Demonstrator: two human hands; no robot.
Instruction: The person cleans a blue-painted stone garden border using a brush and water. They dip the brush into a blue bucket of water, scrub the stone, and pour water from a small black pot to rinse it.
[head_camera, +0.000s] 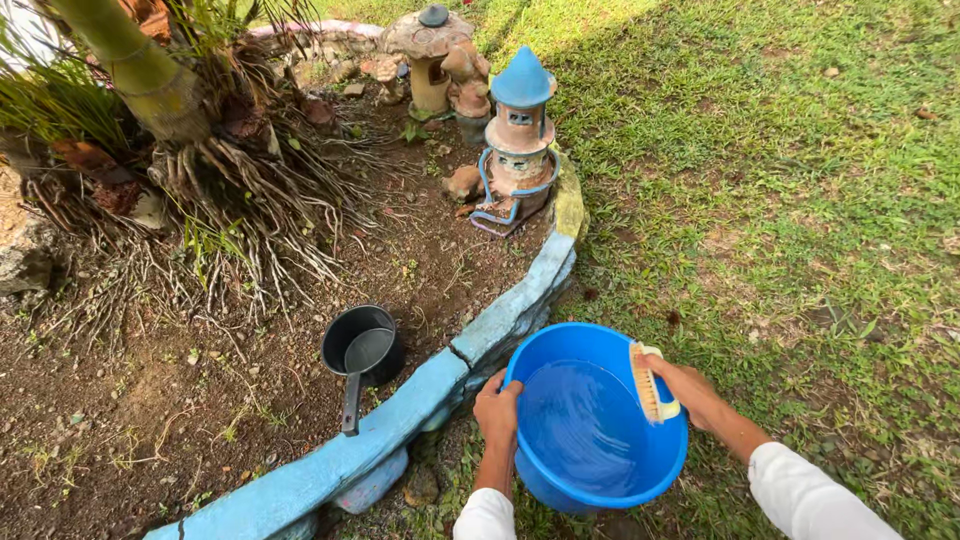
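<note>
Left hand (497, 408), fingers clamped on blue basin (600, 470) rim; right hand (688, 388) w/ fingers gripping scrub brush (647, 380) over the water. Black ladle pot (362, 350) nearby on soil.

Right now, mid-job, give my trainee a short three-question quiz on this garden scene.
1. True or false: the left hand rests on the rim of the blue basin.
2. What does the right hand hold? A) scrub brush B) trowel C) sponge
3. Where does the black dipper sit: on the grass or on the soil inside the blue curb?

Key: 1 true. 2 A, the scrub brush, over the basin's water. 3 On the soil, inside the curb.
</note>
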